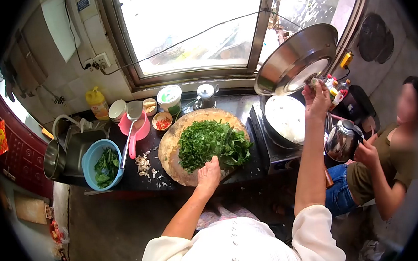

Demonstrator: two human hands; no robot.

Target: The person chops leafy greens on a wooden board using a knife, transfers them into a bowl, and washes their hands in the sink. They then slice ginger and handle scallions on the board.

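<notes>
My right hand [316, 95] is raised over the stove, its fingers closed on the knob of a large metal pot lid [275, 71]. The lid is tilted up above a wok [285, 118] filled with something white, either steam or pale liquid. My left hand [209, 173] is closed at the front of a round wooden chopping board [170, 154]. What it grips, if anything, is hidden. Chopped leafy greens [200, 143] are heaped on the board, finer on the left and coarser on the right.
A blue basin [87, 164] with leaves, a pink strainer [143, 129], a bowl of chopped red pepper [162, 121] and garlic peelings [144, 165] lie left of the board. At right, a seated person [387, 153] has a hand near a metal kettle [340, 141] beside the stove.
</notes>
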